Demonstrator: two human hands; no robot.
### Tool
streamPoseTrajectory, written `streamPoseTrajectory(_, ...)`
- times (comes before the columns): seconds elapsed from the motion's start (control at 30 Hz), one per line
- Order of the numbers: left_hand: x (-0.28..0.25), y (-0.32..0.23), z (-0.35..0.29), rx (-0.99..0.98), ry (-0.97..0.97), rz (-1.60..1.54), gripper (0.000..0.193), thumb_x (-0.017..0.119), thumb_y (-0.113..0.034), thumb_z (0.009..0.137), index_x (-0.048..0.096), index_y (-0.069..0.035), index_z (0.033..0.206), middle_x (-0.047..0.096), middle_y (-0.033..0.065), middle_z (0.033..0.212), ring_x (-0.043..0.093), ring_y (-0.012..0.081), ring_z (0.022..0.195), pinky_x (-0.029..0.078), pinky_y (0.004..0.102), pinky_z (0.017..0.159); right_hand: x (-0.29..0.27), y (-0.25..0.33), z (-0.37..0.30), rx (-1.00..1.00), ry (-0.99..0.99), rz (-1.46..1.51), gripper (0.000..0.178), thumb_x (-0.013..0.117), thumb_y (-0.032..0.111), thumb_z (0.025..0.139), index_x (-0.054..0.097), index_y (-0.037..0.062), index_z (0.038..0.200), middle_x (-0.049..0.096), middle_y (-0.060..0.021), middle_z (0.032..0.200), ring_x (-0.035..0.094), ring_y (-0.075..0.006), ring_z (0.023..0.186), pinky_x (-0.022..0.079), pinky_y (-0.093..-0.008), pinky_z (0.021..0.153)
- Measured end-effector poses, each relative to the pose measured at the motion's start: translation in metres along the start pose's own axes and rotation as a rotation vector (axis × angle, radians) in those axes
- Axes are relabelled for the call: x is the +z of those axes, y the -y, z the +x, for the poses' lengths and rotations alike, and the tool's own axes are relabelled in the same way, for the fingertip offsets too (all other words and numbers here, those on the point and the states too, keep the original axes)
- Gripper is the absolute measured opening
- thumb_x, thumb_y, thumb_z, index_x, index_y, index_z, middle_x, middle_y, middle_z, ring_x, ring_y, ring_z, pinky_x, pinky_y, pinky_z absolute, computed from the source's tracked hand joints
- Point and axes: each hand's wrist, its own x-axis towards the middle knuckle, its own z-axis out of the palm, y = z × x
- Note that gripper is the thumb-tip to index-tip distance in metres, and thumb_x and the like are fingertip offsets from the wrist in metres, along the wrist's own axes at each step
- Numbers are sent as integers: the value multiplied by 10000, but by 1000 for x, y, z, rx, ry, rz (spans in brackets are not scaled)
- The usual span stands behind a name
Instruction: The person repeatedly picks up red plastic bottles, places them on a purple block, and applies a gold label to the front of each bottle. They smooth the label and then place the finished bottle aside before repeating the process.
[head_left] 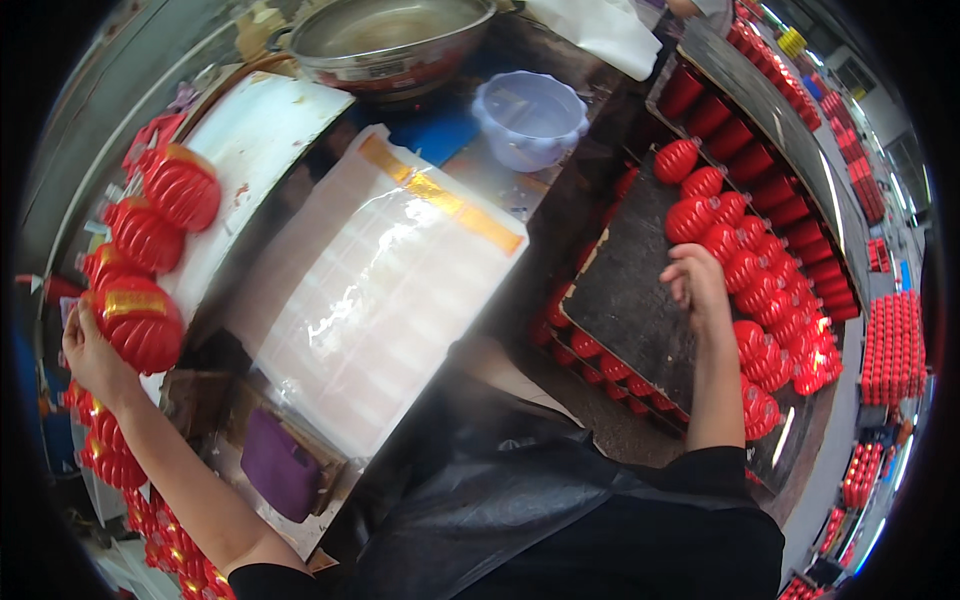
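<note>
At the far left, my left hand (pixel 97 358) grips a red, ribbed, shell-shaped bottle (pixel 140 325) with a gold band across it, by its neck side. More red bottles (pixel 182 188) of the same shape stand behind it along the edge of a white board. On the right, my right hand (pixel 697 283) hovers over a black board (pixel 640 290), fingers loosely bent and apart, with nothing seen in them. Just beside it lie rows of red bottles (pixel 765 275) without a visible gold band. Between my hands lies a glossy whitish sheet (pixel 370 300) with a gold strip (pixel 440 195) along its far edge.
Beyond the sheet stand a pale violet scalloped bowl (pixel 530 120) and a large metal basin (pixel 390 45). A purple pad (pixel 280 465) rests in a wooden box near my left forearm. Stacked boards with red bottles (pixel 610 370) rise on the right, with a gap before the table.
</note>
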Motion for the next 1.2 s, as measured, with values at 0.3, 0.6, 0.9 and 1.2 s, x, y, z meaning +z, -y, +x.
streamPoseTrajectory(0.3,-6,38,26,30,-10,104,393,713,-228,1033,602,73,1260,708,137,1236,673,195,1147,521,307,1024,-182,-64,-33,195,-756,-1444,403,647,302,947,576,38,1243,621,-305,1254,681,-490,1067,549,-575,910)
streamPoseTrajectory(0.6,7,5,-5,154,-9,226,566,682,-285,1053,480,47,1465,637,154,1378,612,234,1273,474,334,1100,-206,-83,-72,437,-573,-1575,536,610,423,1019,609,-20,1323,657,-309,1254,710,-448,1081,578,-536,919)
streamPoseTrajectory(0.9,-26,-56,-83,41,54,-24,289,589,-171,1096,666,3,1314,690,81,1236,646,151,1124,523,287,999,-235,-131,-116,388,-546,-1509,463,586,384,1028,648,-56,1159,741,-291,1054,717,-455,1049,560,-540,914)
streamPoseTrajectory(1.2,-23,-108,-187,-61,345,-95,250,594,-55,1034,690,-16,1261,700,71,1269,637,151,1162,473,298,1043,-135,-57,-114,-230,-388,-1207,241,738,232,878,614,26,858,700,-209,796,698,-384,738,549,-482,702)
